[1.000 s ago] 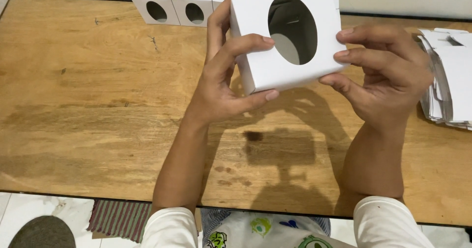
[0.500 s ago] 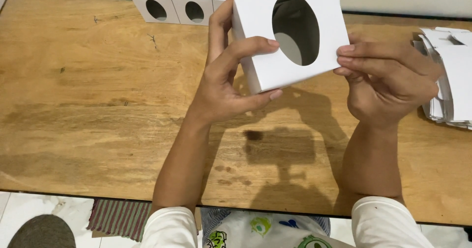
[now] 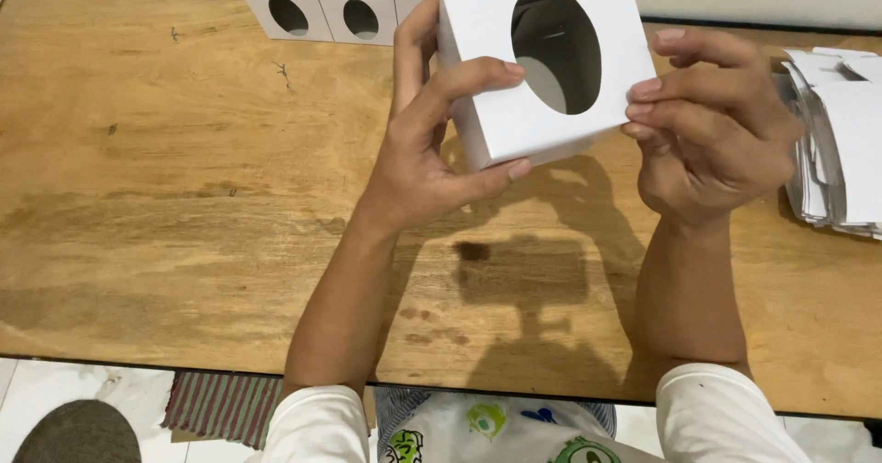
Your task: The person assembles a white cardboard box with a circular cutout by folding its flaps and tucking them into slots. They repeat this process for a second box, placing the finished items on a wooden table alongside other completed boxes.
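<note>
**Two hands hold a white box**

The left hand [image 3: 432, 141] grips the left side of a white box [image 3: 496, 86], thumb on the front and fingers behind. The right hand [image 3: 712, 123] pinches the box's right edge with its fingertips [image 3: 643, 86]. The box is up in the air above the tabletop [image 3: 184, 197], tilted a little, and its front has a big oval hole. More boxes [image 3: 322, 4] like it stand in a row at the back edge. A pile of flat white card [image 3: 841, 141] lies at the right
</note>
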